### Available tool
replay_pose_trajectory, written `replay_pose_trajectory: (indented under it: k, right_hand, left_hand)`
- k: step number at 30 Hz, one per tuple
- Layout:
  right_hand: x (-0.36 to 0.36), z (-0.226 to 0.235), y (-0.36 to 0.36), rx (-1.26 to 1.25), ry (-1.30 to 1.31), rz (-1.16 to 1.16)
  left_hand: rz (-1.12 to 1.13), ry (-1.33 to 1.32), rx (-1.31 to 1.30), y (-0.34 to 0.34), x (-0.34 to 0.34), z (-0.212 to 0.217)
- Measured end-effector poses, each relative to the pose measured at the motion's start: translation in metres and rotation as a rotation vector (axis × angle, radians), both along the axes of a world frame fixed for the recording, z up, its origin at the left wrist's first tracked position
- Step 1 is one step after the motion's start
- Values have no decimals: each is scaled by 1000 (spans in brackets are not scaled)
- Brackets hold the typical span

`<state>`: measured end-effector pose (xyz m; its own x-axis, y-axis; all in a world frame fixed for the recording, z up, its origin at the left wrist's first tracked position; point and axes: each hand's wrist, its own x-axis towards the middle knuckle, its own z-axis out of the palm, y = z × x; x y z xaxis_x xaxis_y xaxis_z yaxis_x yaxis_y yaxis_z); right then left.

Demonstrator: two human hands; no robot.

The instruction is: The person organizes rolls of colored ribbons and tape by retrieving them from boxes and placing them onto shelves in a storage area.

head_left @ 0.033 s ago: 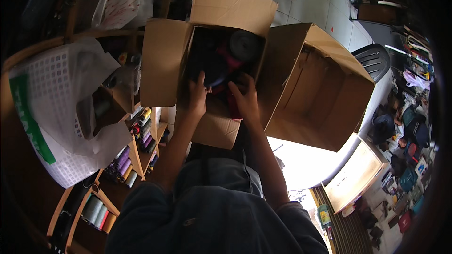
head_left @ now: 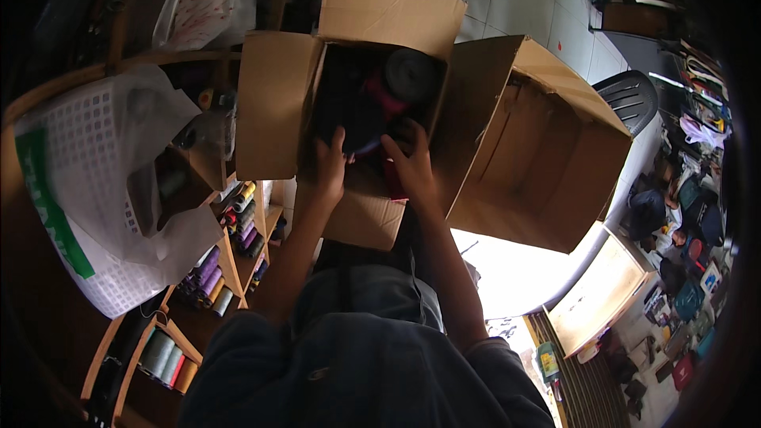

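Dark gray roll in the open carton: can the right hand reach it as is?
Likely yes: the dark gray roll lies uncovered just beyond the right hand, and the carton flaps are folded outward.

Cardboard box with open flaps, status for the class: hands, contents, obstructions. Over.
Left hand and right hand at dark item, grip unclear. Grey roll toward far right corner. Flaps open, none covering the hands.

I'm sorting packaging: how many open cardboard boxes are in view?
2: the central box, with things inside, and the right-hand box, beside it. Others may be hidden.
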<state>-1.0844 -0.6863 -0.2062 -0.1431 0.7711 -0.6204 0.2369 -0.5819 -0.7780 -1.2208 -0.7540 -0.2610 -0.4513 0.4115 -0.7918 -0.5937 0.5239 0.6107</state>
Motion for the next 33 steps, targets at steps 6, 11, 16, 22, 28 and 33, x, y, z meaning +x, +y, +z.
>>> replay_pose_trajectory:
  k: [6,11,16,22,28,33]
  right_hand:
    - [1,-7,7,-238,330,45]
    - [4,21,13,-44,259,227]
    - [9,27,14,141,151,339]
    - [14,50,22,297,34,591]
    - [13,57,18,307,1,463]
    - [24,73,25,217,-30,469]
  left_hand:
    - [-742,336,249,-32,-22,56]
    - [-741,251,276,-18,-26,73]
    - [-719,187,316,-3,-26,82]
    - [-872,758,568,33,-29,113]
    - [-922,371,417,41,-32,115]
    - [-763,273,330,26,-30,117]
